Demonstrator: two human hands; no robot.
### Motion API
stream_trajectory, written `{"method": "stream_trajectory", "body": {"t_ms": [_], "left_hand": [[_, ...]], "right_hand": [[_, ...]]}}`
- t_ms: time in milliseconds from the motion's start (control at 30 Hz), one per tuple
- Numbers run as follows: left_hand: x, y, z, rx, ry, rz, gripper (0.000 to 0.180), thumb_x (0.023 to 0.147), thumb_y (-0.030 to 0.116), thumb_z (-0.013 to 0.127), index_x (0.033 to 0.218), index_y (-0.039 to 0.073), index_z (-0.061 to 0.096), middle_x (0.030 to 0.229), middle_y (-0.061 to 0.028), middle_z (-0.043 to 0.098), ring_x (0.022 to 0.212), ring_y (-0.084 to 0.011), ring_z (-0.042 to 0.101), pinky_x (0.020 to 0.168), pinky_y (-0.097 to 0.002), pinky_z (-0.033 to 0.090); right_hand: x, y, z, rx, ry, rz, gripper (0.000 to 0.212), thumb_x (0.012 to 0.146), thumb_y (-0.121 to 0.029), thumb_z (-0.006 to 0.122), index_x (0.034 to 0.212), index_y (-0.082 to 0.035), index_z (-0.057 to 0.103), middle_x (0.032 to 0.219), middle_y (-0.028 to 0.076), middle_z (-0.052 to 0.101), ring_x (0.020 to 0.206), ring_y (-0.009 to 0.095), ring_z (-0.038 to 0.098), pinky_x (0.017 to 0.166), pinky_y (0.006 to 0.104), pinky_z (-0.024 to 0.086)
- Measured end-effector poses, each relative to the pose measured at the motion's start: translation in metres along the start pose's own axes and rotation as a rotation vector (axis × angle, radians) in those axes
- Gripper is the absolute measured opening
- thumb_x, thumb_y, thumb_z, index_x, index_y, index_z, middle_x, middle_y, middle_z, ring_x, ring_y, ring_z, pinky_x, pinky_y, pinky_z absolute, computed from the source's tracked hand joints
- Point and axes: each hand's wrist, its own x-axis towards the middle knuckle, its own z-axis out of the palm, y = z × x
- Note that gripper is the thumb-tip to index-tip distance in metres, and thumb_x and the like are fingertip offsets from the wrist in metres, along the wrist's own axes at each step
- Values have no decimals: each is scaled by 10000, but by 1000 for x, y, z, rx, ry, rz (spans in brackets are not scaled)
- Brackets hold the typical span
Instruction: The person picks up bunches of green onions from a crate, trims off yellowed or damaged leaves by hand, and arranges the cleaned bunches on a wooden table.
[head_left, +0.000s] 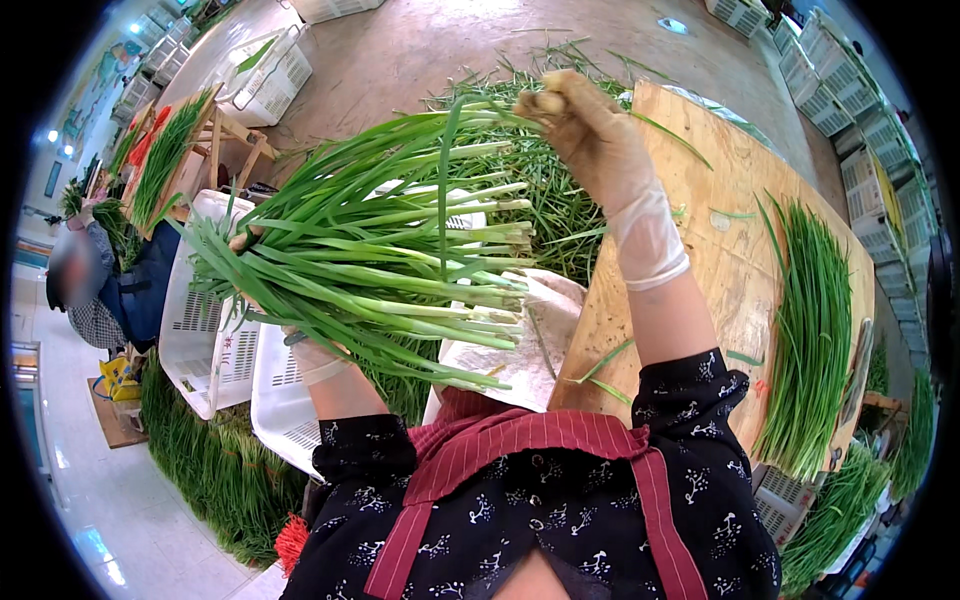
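Observation:
A large bunch of garlic chives [380,235] spreads across the middle of the view, green leaves to the left and pale stem ends to the right. My left hand [318,360], in a thin pale glove, is wrapped round the leafy part from below; leaves cover most of it. Beyond the stem ends, my right hand [590,140] is raised in a soiled glove, fingers closed in a pinch. A bent leaf strand runs from the bunch to its fingertips.
Right of me, a wooden board [690,260] carries a neat pile of chives [808,330]. Loose trimmings [570,215] heap beyond my hands. White crates [285,385] stand at the left, above more chives [215,470]. Another person [130,285] works at far left.

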Motion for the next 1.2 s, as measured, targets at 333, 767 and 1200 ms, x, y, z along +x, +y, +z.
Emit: {"method": "stream_trajectory", "body": {"t_ms": [333,767,1200], "left_hand": [[8,7,2,28,17,23,291,842,262,483,1068,93,553,1061,-138,569,1024,-253,526,881,-473,423],[1,8,-2,124,109,57,310,840,255,477,1087,82,549,1084,-148,563,1029,-259,525,889,-468,418],[-16,-2,10,171,174,-30,465,824,324,398,1204,70,489,1189,-145,517,1075,-292,497,943,-464,370]], "right_hand": [[14,1,21,-1023,-176,327,388,789,-219,651,1142,-87,563,1003,71,625,986,160,563,857,272,430],[-16,-18,20,-277,-68,-92,296,904,-249,423,986,-4,569,1015,145,607,1016,240,551,929,363,412],[-42,11,36,-818,-335,441,630,774,-389,623,1246,-18,430,1008,138,613,939,193,582,870,315,447]]}}
